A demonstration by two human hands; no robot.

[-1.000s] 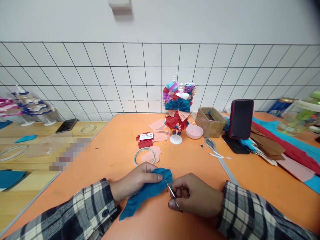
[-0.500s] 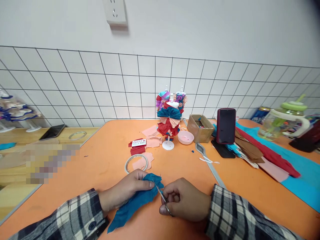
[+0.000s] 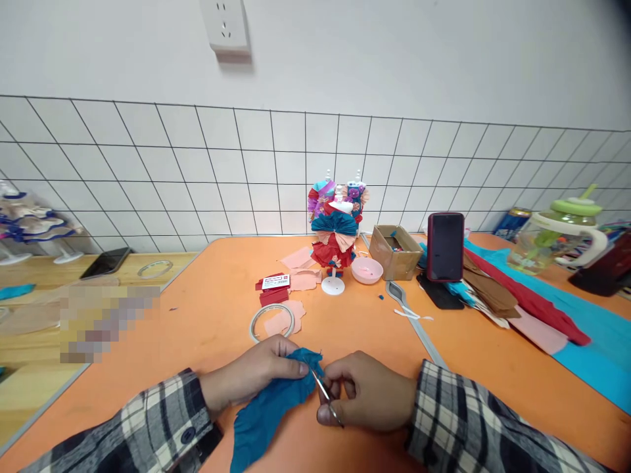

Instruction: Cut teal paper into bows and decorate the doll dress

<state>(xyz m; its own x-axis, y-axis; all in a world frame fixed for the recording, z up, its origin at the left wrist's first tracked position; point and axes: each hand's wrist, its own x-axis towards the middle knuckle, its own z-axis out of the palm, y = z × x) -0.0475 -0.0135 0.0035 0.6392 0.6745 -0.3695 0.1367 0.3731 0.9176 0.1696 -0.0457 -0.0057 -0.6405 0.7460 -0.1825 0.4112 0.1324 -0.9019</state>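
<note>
Between thumb and fingers, my left hand (image 3: 261,369) pinches a strip of teal crepe paper (image 3: 269,414) whose long end hangs down towards me. My right hand (image 3: 367,393) grips small scissors (image 3: 326,394) by the handles, with the blades at the gathered upper edge of the paper. Just beyond my left hand lies a roll of tape (image 3: 252,323), partly over pink paper scraps (image 3: 300,315). Farther back stands a small dress form (image 3: 334,253) in red, pink and teal paper on a round white base.
A pink bowl (image 3: 367,270) and a cardboard box (image 3: 394,253) stand right of the dress form. Dark red paper pieces (image 3: 273,297) lie left of it. To the right are a propped phone (image 3: 445,248), coloured paper sheets (image 3: 542,328) and a lidded jug (image 3: 537,243).
The scissor blades have closed more at the paper's edge. The hanging end of the teal paper has swung right and downward; both hands stay nearly in place.
</note>
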